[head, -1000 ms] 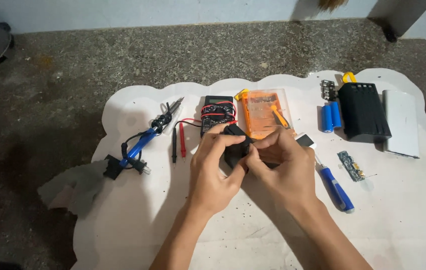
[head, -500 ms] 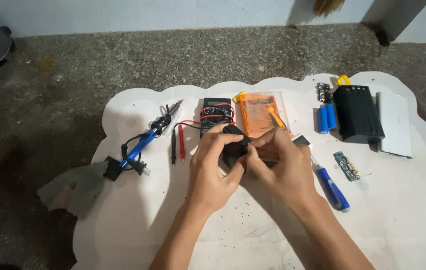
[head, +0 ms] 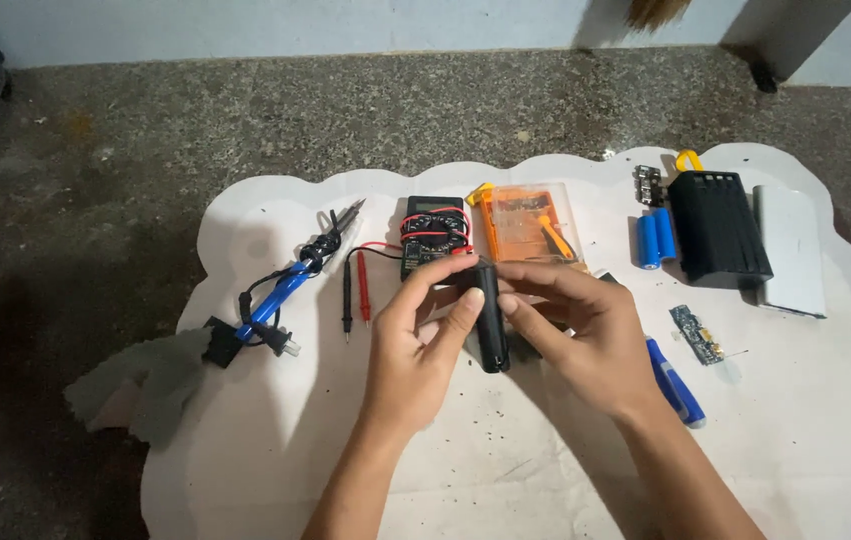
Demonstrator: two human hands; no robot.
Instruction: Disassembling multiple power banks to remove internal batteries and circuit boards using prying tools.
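Both hands meet over the middle of a white scallop-edged sheet [head: 505, 480] laid on rough grey concrete floor [head: 245, 120]. Between them: a small black oblong plastic casing [head: 490, 318], held roughly upright w/ its long axis running away from the person, raised just above the sheet. Left hand [head: 420, 345] pinches it from the left side, thumb and index on the top end, other fingers curled vs. its side. Right hand [head: 580, 335] grips from the right, fingertips closed on the upper edge, thumb tucked behind; can't tell exactly where the thumb sits. Just beyond the hands lies a black multimeter [head: 433, 232] wrapped in red and black leads, its red and black probes [head: 355, 288] lying side by side to its left. Next to it on the right, an orange see-through plastic tool box [head: 533, 225]. Far left on the sheet: a blue-handled soldering iron [head: 290, 285] w/ black cord and plug. To the right of the hands, a blue-handled screwdriver [head: 675, 380] partly under the right wrist, a small green circuit board [head: 697, 335] near it, two blue cylindrical battery cells [head: 655, 238], a black ribbed rectangular box [head: 717, 228] and a white flat slab [head: 790, 250] touching the box's right side.
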